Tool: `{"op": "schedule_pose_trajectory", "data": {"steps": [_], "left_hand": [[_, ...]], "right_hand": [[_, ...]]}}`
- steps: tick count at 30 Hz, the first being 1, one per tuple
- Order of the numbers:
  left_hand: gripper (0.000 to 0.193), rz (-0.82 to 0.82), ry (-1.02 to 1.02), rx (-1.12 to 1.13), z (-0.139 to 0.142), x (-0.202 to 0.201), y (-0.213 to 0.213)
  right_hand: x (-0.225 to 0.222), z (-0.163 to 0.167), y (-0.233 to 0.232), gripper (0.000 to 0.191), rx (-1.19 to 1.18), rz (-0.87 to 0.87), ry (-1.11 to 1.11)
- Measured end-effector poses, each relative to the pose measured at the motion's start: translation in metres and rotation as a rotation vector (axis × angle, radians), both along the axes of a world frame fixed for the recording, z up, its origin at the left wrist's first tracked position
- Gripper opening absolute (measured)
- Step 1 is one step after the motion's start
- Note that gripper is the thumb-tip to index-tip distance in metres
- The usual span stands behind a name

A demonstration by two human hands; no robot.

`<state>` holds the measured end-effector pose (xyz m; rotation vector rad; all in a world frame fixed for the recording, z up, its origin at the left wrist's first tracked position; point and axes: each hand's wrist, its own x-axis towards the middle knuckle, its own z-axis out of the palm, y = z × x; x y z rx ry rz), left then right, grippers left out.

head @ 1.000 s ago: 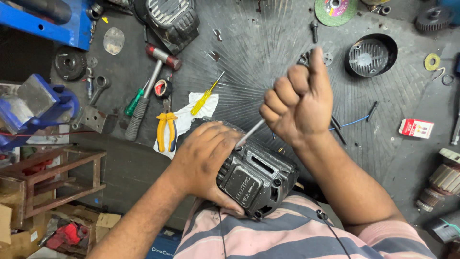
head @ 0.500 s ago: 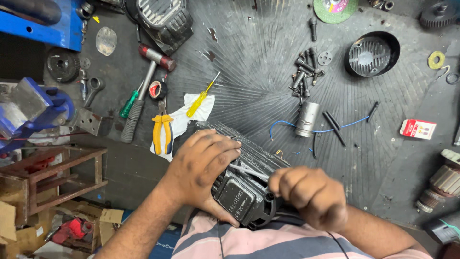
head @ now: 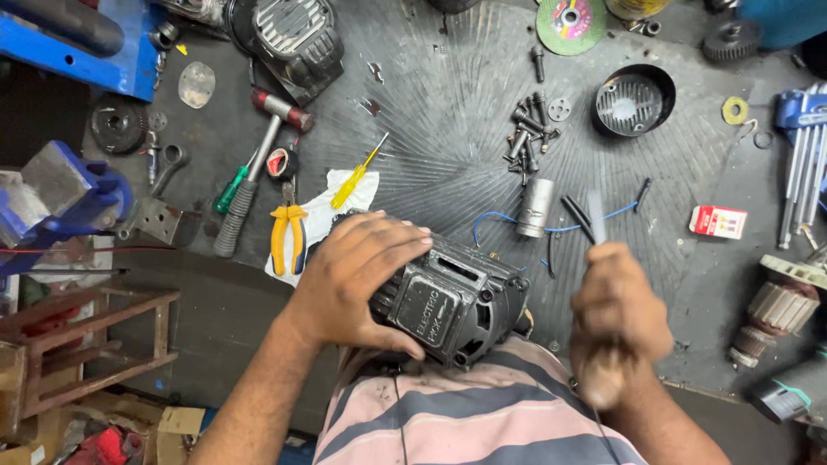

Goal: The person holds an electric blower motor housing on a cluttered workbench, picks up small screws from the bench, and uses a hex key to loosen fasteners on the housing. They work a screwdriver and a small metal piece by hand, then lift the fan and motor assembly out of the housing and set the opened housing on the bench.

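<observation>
Down at the near edge of the dark worktop (head: pixel 448 164), the left hand (head: pixel 353 275) lies spread over a black motor housing (head: pixel 448 301), fingers curled across its top and thumb low on the near side, so this grip is closed onto the housing and pins it against the person's striped shirt (head: pixel 465 422). The housing sits tilted, its flat cover plate facing up toward the camera.

Off to the right, clear of the housing, the right hand (head: pixel 616 314) is raised and blurred. Its grip is a tight fist around a thin tool (head: pixel 596 215) whose pale shaft sticks up past the knuckles; the blur hides the tip, so I cannot tell what kind of tool it is.

Beyond the hands lie a small metal cylinder (head: pixel 536 207) crossed by a blue wire (head: pixel 491 222), and a loose heap of dark bolts (head: pixel 527 133) further up. To the left of the housing, a white cloth (head: pixel 332 207) carries yellow-handled pliers (head: pixel 287 237) and a yellow screwdriver (head: pixel 357 176). A hammer (head: pixel 254 176) and a green-handled screwdriver (head: pixel 231 189) lie beside them. A round black fan cover (head: pixel 635 99) and a green grinding disc (head: pixel 570 21) rest at the far side, and a blue vise (head: pixel 65 198) stands at the left.
</observation>
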<state>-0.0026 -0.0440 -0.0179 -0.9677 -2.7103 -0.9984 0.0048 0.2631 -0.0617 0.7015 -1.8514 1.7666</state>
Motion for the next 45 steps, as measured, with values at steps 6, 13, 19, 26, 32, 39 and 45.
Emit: {"op": "schedule_pose_trajectory", "data": {"steps": [6, 13, 19, 26, 32, 39, 45], "left_hand": [[0.12, 0.119, -0.086, 0.039, -0.035, 0.02, -0.041], [0.127, 0.124, -0.19, 0.105, -0.084, 0.016, -0.055], [0.128, 0.187, -0.343, 0.147, -0.073, 0.011, -0.047], [0.104, 0.336, -0.904, 0.034, -0.028, 0.0, -0.023], [0.08, 0.434, -0.443, -0.297, 0.01, 0.016, -0.025], [0.079, 0.092, -0.143, -0.034, -0.008, 0.06, -0.07], [0.115, 0.1, -0.174, 0.065, -0.07, 0.096, -0.06]], "right_hand": [[0.027, -0.015, 0.029, 0.115, 0.533, -0.013, -0.224], [0.061, -0.009, 0.001, 0.125, 0.749, -0.162, -0.204], [0.041, -0.007, -0.014, 0.119, 0.795, -0.18, -0.338], [0.04, -0.027, -0.004, 0.077, 0.737, -0.198, -0.983], [0.073, 0.025, -0.01, 0.06, 1.083, -0.421, -0.904], [0.114, 0.05, -0.011, 0.047, 0.921, -0.501, -1.104], [0.164, 0.006, -0.042, 0.109, 0.861, -0.553, -0.9]]}}
